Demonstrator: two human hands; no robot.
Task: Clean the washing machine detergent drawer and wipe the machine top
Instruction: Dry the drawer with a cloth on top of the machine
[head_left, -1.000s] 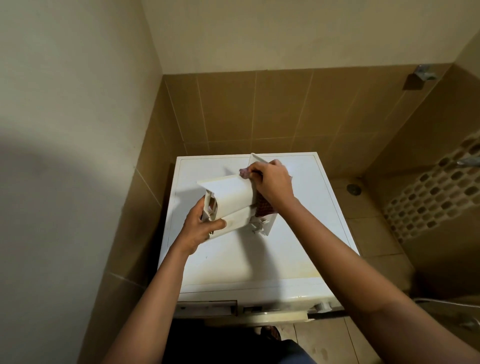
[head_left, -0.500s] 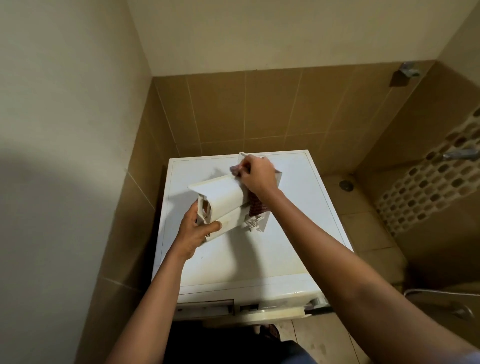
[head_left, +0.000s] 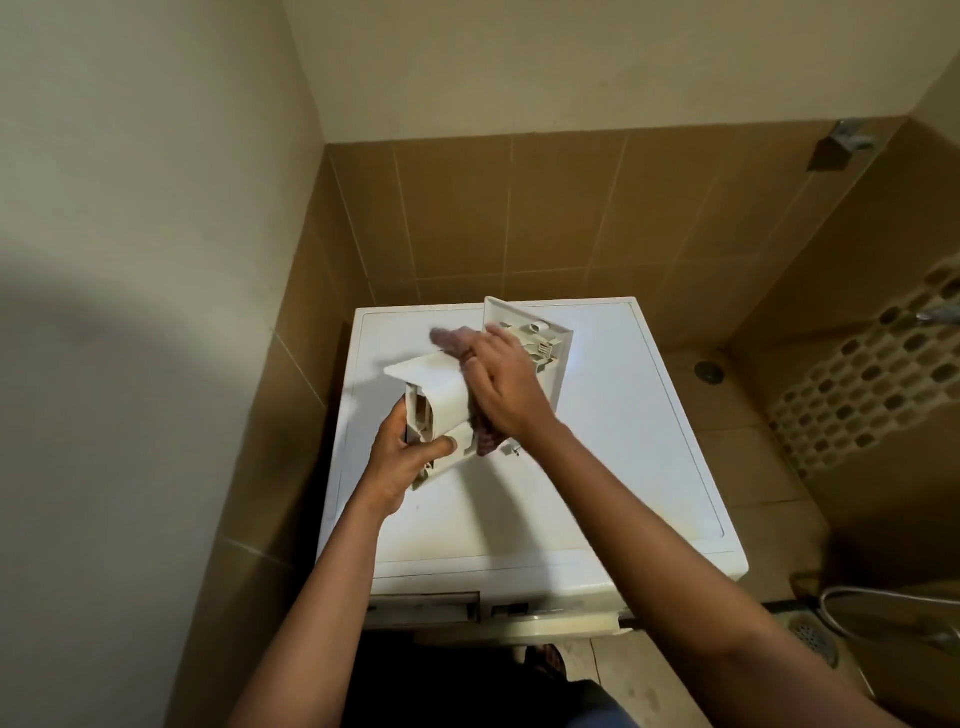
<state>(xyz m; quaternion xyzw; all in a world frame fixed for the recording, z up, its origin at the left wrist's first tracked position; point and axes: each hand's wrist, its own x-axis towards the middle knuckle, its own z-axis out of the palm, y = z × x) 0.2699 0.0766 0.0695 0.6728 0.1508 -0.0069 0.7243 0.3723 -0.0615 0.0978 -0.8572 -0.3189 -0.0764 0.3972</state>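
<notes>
Hands meet over the rear half of the washing machine top (head_left: 597, 441). The left hand (head_left: 402, 460) grips the near end of the white detergent drawer (head_left: 439, 402) from below, thumb across its side, holding it tilted up off the surface. The right hand (head_left: 506, 387) clasps a reddish cloth (head_left: 457, 340), pressing it into the drawer, palm down, forearm reaching in from the lower right. The drawer's front panel points toward the tiled back wall (head_left: 571, 218). Bare white surface lies open to the right and toward the front edge; the left wall (head_left: 130, 260) sits close.
</notes>
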